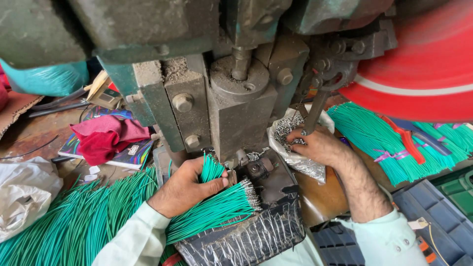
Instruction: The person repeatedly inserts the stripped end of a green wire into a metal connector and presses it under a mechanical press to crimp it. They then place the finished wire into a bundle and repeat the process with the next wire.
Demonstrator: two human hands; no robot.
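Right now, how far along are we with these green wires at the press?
Done, it seems: the fanned wires across the tray already carry metal tips. In hand: the left hand grips a green bundle beside the press, while the right hand reaches into the bag of metal pieces. Left: the large loose pile and the tied bundles.

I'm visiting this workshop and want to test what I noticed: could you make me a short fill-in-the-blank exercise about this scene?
1. The left hand grips a bundle of ____ wires.
2. The right hand reaches into a bag of small ____ pieces.
3. On the book lies a ____ cloth.

Missing words: green; metal; red
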